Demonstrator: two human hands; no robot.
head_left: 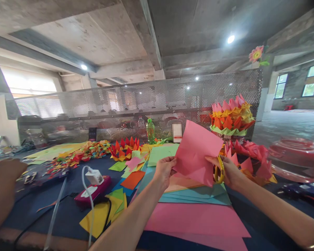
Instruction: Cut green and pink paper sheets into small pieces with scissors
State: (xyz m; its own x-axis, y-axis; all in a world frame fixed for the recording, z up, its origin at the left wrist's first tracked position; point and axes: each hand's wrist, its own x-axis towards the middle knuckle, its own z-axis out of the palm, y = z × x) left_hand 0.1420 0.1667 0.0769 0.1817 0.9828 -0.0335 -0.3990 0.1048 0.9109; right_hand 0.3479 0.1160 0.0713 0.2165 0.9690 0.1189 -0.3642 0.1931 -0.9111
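A sheet of pink paper (pixel 197 153) is held up over the stack, tilted. My left hand (pixel 165 170) pinches its left edge between thumb and fingers. At the right edge, my right hand (pixel 226 170) grips the paper and also carries scissors with a yellow ring handle (pixel 219 170); their blades are hidden. Beneath both hands lie stacked coloured sheets, with blue paper (pixel 199 196) above a large pink sheet (pixel 193 219). A light green sheet (pixel 161 155) rests just behind my left hand.
Left of the stack are a purple power strip (pixel 92 191) with a white charger (pixel 94 177) and cables. Folded paper rings (pixel 124 148) and a tiered paper piece (pixel 232 116) stand behind. A green bottle (pixel 150 131) is near the mesh screen (pixel 131 104); a clear jar (pixel 295 158) is right. Another person's arm (pixel 4 191) is at left.
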